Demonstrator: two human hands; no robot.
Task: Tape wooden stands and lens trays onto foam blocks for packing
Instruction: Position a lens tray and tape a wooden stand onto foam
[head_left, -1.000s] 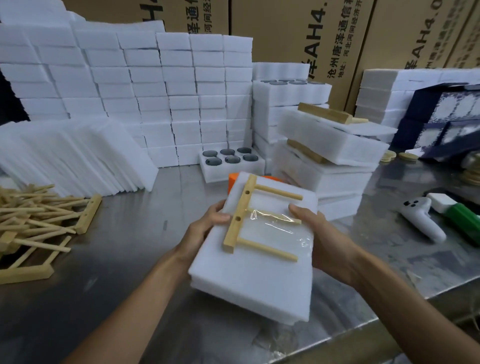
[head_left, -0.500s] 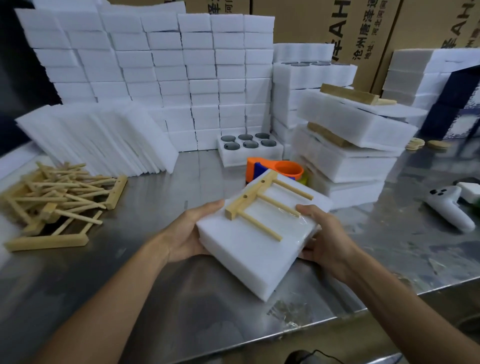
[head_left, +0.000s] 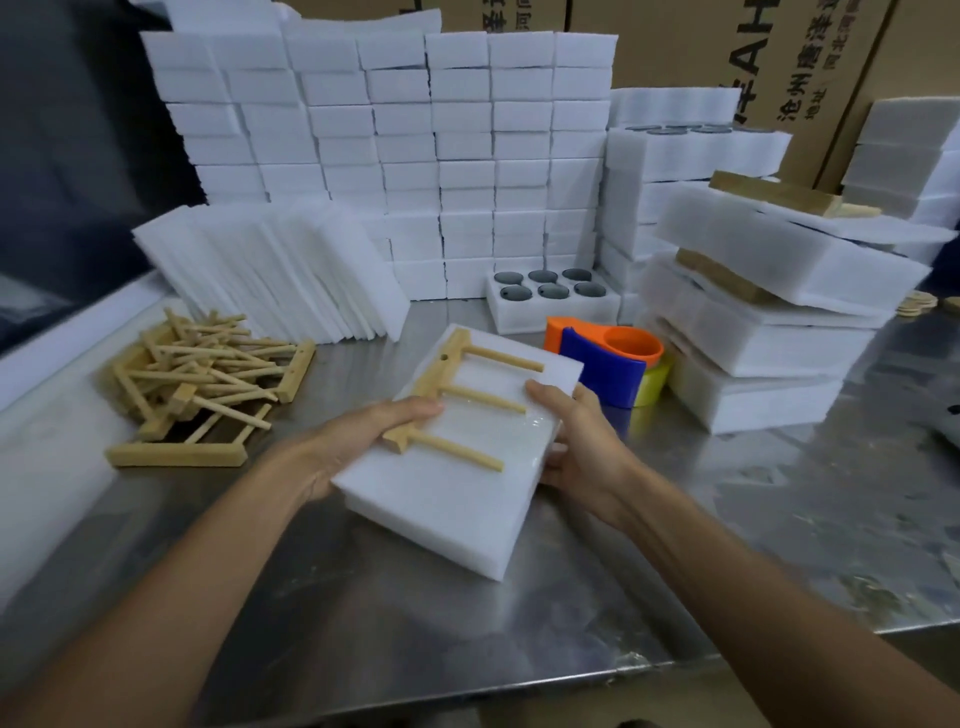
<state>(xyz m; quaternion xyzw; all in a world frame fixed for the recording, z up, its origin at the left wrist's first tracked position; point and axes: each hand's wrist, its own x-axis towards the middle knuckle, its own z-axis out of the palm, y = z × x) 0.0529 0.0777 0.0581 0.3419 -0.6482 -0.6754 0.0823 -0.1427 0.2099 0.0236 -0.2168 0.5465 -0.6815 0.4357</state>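
A white foam block (head_left: 447, 499) sits tilted at the middle of the steel table. A wooden stand (head_left: 457, 395) with three prongs lies on its top, held under clear tape across the middle prong. My left hand (head_left: 363, 436) grips the block's left edge, thumb over the stand's bar. My right hand (head_left: 576, 441) grips the right edge, fingers on top near the middle prong's tip. An orange and blue tape dispenser (head_left: 608, 358) stands just behind the block. A foam lens tray (head_left: 550, 306) with round dark lenses sits further back.
A loose pile of wooden stands (head_left: 202, 384) lies at the left. Thin foam sheets (head_left: 275, 270) lean behind it. Stacked foam blocks (head_left: 395, 145) wall the back, and taped blocks (head_left: 763, 317) pile up at the right. Cardboard boxes (head_left: 675, 41) stand behind.
The block has come down toward the table and turned clockwise, now lying lower and flatter. My view has swung left, so the stand pile sits closer to the middle.
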